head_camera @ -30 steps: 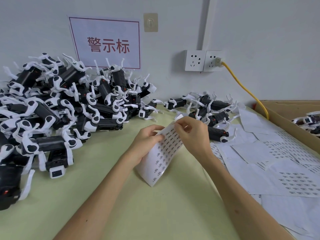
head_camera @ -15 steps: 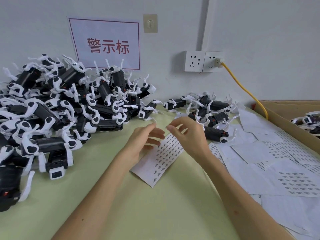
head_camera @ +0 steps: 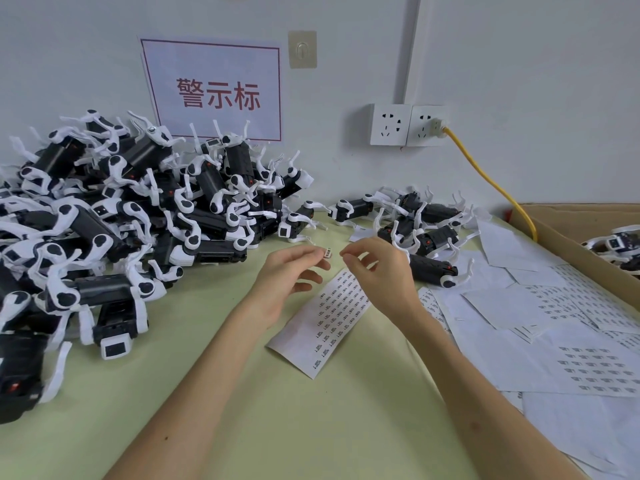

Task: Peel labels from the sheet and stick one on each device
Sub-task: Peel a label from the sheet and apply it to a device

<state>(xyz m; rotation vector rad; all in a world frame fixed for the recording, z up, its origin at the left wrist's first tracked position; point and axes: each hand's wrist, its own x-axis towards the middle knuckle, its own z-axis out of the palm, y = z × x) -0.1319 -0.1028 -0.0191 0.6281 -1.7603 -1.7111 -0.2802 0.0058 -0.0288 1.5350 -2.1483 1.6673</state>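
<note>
A label sheet [head_camera: 333, 317] with several rows of small printed labels lies flat on the green table [head_camera: 277, 420], below my two hands. My left hand [head_camera: 287, 277] hovers over the sheet's far end with relaxed fingers, and one small peeled label [head_camera: 327, 253] sticks to its top fingertip. My right hand [head_camera: 379, 270] is just right of that label, fingers loosely curled, holding nothing; its fingertips are a small gap away from the label. A big pile of black-and-white devices [head_camera: 138, 216] fills the left. A smaller group of devices [head_camera: 427, 233] lies behind my right hand.
Several loose label sheets [head_camera: 554, 327] cover the table's right side. A cardboard box [head_camera: 568, 242] with more devices stands at the far right. A yellow cable [head_camera: 491, 181] runs from the wall socket [head_camera: 405, 124] down past the box. A sign [head_camera: 214, 88] hangs on the wall.
Both hands held the sheet up a second ago; it has dropped flat on the table. My hands have risen slightly, and a peeled label sits on my left fingertip.
</note>
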